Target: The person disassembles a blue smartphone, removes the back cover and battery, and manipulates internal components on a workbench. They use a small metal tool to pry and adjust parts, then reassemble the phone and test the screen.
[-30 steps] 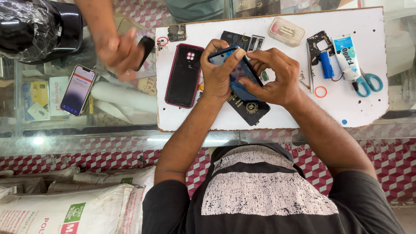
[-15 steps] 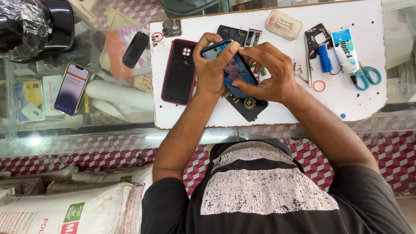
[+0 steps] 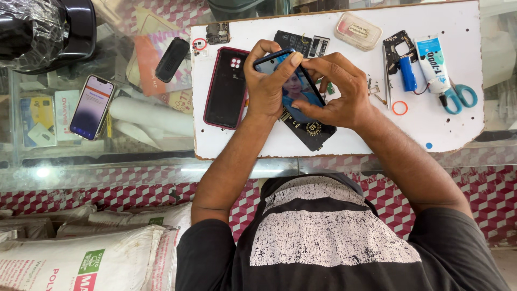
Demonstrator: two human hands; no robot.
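Head view: both hands grip a dark-framed phone over the white board. Left hand fingers curl tight around its top-left edge; right hand fingers pinch its right edge, thumb on the lit screen. Just left of the left fingers lies a maroon phone case; a black battery sits beneath them.

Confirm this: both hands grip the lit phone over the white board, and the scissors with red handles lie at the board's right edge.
Not quite. The head view shows the scissors have blue handles, not red. The rest holds: left hand and right hand grip the lit phone over the white board.
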